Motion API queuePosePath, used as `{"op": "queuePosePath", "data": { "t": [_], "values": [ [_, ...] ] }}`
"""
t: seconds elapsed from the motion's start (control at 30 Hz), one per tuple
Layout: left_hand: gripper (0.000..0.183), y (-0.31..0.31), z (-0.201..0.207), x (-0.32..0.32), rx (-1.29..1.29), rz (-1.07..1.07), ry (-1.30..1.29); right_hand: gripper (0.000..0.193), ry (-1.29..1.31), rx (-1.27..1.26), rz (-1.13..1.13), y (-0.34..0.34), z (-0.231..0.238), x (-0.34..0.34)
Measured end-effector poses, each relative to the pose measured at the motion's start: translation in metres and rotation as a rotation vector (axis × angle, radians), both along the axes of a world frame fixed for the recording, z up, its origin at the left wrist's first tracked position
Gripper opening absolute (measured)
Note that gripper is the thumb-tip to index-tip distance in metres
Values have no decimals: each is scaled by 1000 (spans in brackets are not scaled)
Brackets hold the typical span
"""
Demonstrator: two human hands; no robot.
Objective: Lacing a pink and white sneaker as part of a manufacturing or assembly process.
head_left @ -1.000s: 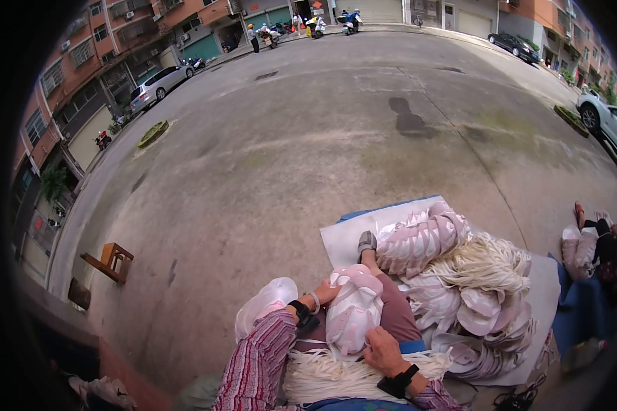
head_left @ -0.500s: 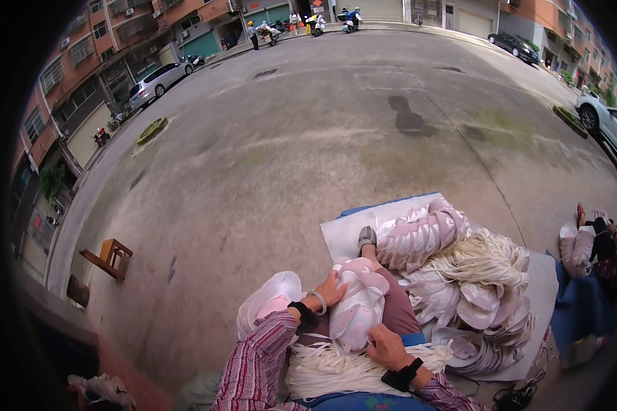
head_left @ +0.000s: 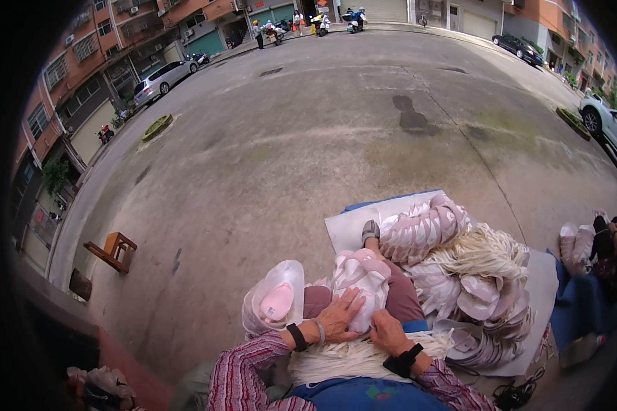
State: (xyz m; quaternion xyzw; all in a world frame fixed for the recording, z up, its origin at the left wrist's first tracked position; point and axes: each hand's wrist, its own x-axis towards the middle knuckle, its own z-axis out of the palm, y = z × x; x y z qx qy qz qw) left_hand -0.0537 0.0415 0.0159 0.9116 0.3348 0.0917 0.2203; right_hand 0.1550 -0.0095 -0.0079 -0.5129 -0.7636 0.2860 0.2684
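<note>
Pink and white shoe uppers (head_left: 358, 270) lie in a pile over my knees. My left hand (head_left: 341, 315) rests on the near part of the pile, its fingers stretched out. Close by on the right, my right hand (head_left: 389, 333) is closed at the pile's near edge; whatever its fingers pinch is hidden. Beneath both hands, a bundle of cream shoelaces (head_left: 336, 363) spreads across my lap. Beside my left knee sits a stack of white uppers (head_left: 255, 301) with a pink insole-like piece (head_left: 277, 302) showing inside.
To the right, a pale sheet (head_left: 346, 236) bears rows of shoe uppers (head_left: 418, 236) and a heap of cream laces (head_left: 483, 260). Another person (head_left: 613, 240) sits at the far right. A small wooden stool (head_left: 118, 252) stands on the concrete at left.
My left hand has slid from the upper's far left side down to its near part, fingers now extended. The right hand stays near the same edge. The left stack shows more fully.
</note>
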Motion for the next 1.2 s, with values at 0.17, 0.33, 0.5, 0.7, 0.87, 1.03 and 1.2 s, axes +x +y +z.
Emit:
{"op": "queuePosePath", "data": {
  "t": [0.17, 0.33, 0.5, 0.7, 0.87, 1.03, 1.2],
  "values": [
    [98, -12, -17, 13, 58, 41, 127, 22, -25, 49, -42, 2, -9, 0],
    [99, -17, -31, 14, 124, 56, 219, 21, -39, 10, -36, 0, -8, 0],
    [94, -18, -33, 15, 129, 85, 149, 20, -70, 16, -24, 3, -10, -2],
    [80, -18, -17, 10, 147, 67, 100, 21, -46, -14, -15, 1, -3, -2],
    [68, -23, -25, 7, 326, -33, 42, 17, 27, -18, -2, 0, -9, 6],
    [63, -17, -18, 7, 339, -77, -50, 18, 0, -8, -46, 1, -7, 2],
    [57, -18, -22, 8, 398, -93, -27, 20, -20, -5, -140, 2, -3, -1]
  ]
}}
